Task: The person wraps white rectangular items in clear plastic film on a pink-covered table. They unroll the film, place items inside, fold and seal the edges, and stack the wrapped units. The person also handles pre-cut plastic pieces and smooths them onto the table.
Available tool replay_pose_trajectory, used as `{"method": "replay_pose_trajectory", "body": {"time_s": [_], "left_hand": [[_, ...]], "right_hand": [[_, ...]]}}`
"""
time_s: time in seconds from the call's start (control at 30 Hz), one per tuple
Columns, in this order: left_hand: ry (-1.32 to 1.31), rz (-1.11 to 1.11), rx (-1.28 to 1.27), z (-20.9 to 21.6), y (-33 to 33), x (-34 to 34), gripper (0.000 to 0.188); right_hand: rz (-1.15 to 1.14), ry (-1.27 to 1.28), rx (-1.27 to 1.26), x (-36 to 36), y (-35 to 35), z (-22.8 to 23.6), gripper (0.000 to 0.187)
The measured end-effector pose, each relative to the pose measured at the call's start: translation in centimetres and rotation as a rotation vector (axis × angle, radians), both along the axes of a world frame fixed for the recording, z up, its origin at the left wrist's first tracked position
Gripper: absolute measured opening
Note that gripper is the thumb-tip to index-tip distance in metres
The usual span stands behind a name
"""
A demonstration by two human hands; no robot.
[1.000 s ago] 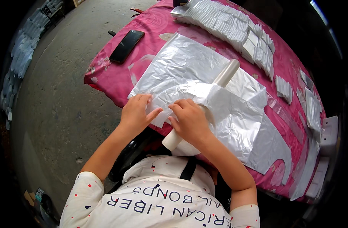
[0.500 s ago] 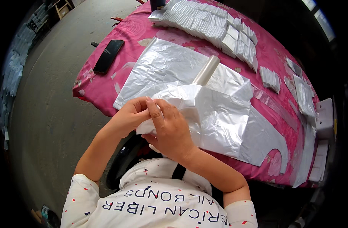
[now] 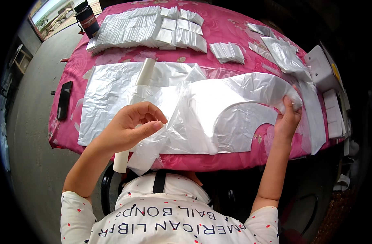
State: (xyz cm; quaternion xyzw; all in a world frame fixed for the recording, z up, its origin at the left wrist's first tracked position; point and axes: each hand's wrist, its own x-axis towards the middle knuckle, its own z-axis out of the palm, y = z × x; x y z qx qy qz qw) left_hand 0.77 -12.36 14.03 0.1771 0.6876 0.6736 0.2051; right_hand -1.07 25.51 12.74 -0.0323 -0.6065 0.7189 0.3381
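My right hand (image 3: 289,115) grips the end of a white plastic bag's handle and holds it out to the right. The thin, shiny bag (image 3: 206,97) stretches leftward across the table, its curved cut-out facing me. More flat white plastic bags (image 3: 104,93) lie under it. My left hand (image 3: 133,125) hovers over the left part of the plastic, fingers loosely curled, thumb apart, nothing visible in it. A pale tube (image 3: 146,71) lies crosswise under the left forearm; its near end sticks out past the table edge, and the plastic covers some of its middle.
Rows of folded white packets (image 3: 131,30) fill the far left of the pink flowered tablecloth (image 3: 218,24), with a smaller bundle (image 3: 226,53) to their right. A black phone (image 3: 64,101) lies left, a dark bottle (image 3: 86,20) behind. White bins (image 3: 322,67) stand at the right edge.
My hands were together at the plastic's left end; now they are far apart. The right one has pulled a bag handle out to the right. The view has turned right.
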Motion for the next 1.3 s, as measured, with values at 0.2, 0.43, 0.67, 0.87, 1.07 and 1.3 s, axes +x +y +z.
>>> {"method": "replay_pose_trajectory", "body": {"time_s": [0.2, 0.43, 0.67, 0.87, 1.07, 1.3], "left_hand": [[0.096, -0.154, -0.270, -1.4, 5.6, -1.9, 0.019], [0.263, -0.304, -0.609, -3.6, 11.1, -2.8, 0.021], [0.468, -0.381, -0.568, -6.9, 13.0, -3.4, 0.027], [0.645, -0.285, -0.558, -8.9, 13.4, -3.8, 0.033], [0.741, -0.263, -0.595, -9.8, 13.9, -3.8, 0.035], [0.755, -0.268, -0.592, -10.1, 14.2, -3.7, 0.037]], "right_hand": [[-0.219, -0.106, -0.204, 4.4, 16.8, -6.4, 0.044], [-0.289, -0.328, -0.261, 7.2, 22.3, -12.1, 0.047], [-0.691, -0.436, 0.088, 7.3, 23.7, -12.3, 0.045], [-0.309, -0.253, 0.968, 3.4, 4.2, -6.3, 0.041], [-0.572, -0.420, 1.044, 1.5, -0.5, -7.8, 0.042], [-0.470, -0.920, 0.925, 1.9, 4.2, -8.9, 0.037]]}}
